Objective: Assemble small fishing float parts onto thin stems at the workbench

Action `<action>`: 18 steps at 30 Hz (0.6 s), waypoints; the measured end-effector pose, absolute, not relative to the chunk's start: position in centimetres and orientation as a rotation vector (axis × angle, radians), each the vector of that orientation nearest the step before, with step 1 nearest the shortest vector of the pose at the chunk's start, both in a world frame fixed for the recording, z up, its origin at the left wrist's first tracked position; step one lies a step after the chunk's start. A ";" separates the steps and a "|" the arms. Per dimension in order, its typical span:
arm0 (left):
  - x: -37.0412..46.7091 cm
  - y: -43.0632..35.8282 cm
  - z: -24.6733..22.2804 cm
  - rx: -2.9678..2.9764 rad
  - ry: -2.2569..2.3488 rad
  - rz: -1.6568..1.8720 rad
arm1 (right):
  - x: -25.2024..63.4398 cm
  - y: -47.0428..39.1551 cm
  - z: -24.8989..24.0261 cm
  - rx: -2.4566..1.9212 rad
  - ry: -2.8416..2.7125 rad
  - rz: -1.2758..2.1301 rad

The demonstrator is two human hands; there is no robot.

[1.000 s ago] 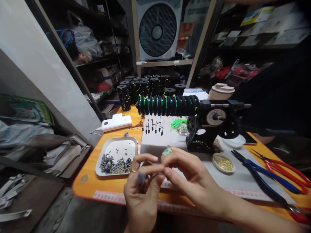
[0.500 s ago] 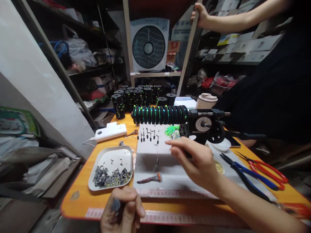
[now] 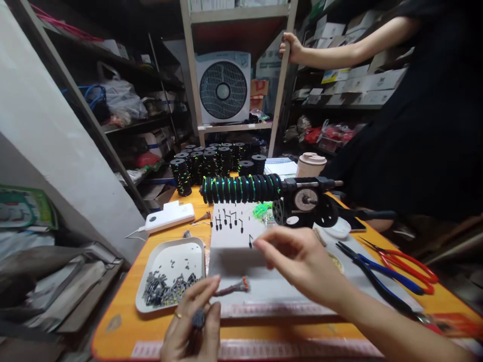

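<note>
Right hand (image 3: 302, 259) pinches a tiny dark pin (image 3: 250, 240) at the white foam block (image 3: 234, 236). Left hand (image 3: 192, 327), below the block, grips a small grey bundle (image 3: 197, 319). Press it in upright, clear of neighbouring pins.

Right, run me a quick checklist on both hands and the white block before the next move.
1. Right hand at the white block, fingertips by a small black piece: ok.
2. Whether the fingertips pinch that piece: cannot tell.
3. Left hand holds a small dark bundle: ok.
4. Tray of small grey parts beside the left hand: ok.
5. Brush-like tool lies loose on the mat between the hands: ok.
6. Another person's hand is on the shelf post, away from the table: ok.
</note>
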State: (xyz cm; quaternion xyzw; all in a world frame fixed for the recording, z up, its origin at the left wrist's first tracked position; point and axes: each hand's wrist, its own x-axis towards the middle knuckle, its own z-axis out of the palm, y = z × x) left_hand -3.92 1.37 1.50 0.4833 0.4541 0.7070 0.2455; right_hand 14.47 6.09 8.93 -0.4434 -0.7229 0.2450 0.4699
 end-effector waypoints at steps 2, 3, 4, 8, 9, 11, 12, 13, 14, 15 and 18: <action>-3.2 1.9 2.2 1.249 1.264 1.814 | 14.7 3.7 7.9 -1.081 -1.984 0.547; -2.8 2.3 2.5 1.206 1.241 1.725 | 14.7 2.7 7.1 -1.088 -2.082 0.535; -2.4 2.6 2.7 1.173 1.191 1.619 | 14.7 1.8 6.1 -1.073 -2.173 0.506; -1.3 3.2 2.7 1.052 0.993 1.235 | 14.8 -0.2 3.2 -0.959 -2.398 0.229; -1.2 3.1 2.4 1.006 0.984 1.202 | 14.9 -0.2 3.2 -0.933 -2.436 0.163; -1.5 2.4 2.0 0.905 1.000 1.200 | 15.3 0.3 4.2 -0.868 -2.463 0.090; -1.8 2.0 1.8 0.867 1.008 1.204 | 15.4 0.7 5.0 -0.835 -2.444 0.079; -2.2 1.6 1.7 0.843 1.022 1.201 | 15.5 1.3 5.9 -0.796 -2.400 0.060; -2.6 1.1 1.6 0.841 1.043 1.190 | 15.5 2.0 6.7 -0.745 -2.354 -0.016; -3.0 0.6 1.5 0.856 1.076 1.184 | 15.5 2.8 7.5 -0.657 -2.363 -0.094; -4.2 -0.5 1.6 0.961 1.216 1.199 | 14.9 5.0 8.4 -0.368 -2.493 -0.250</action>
